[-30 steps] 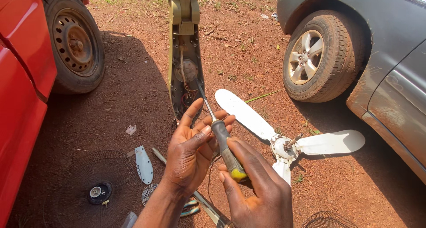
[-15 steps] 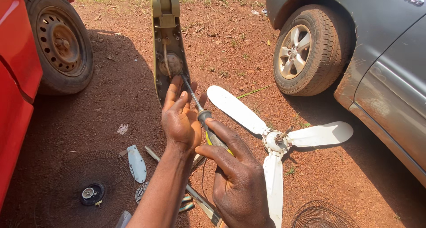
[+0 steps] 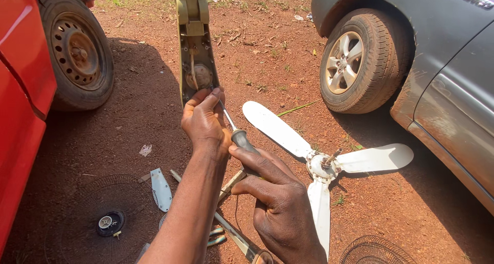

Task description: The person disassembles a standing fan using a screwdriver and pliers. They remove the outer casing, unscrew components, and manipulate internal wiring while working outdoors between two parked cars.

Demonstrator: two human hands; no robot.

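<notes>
Screwdriver (image 3: 237,135) work here wants a straight line. The right hand (image 3: 275,202) has its fingers closed round the dark handle; the left hand (image 3: 206,122) curls about the shaft and touches the lower end of the tan fan housing (image 3: 194,43), which stands on the red dirt ground (image 3: 267,53) between two wheels. Judging by the slant, keep the tip seated, press along the shaft, and turn slowly so it cannot slip.

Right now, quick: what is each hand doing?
Left hand: closed on the lower end of the olive fan column.
Right hand: closed around the screwdriver, tip toward the column.
</notes>
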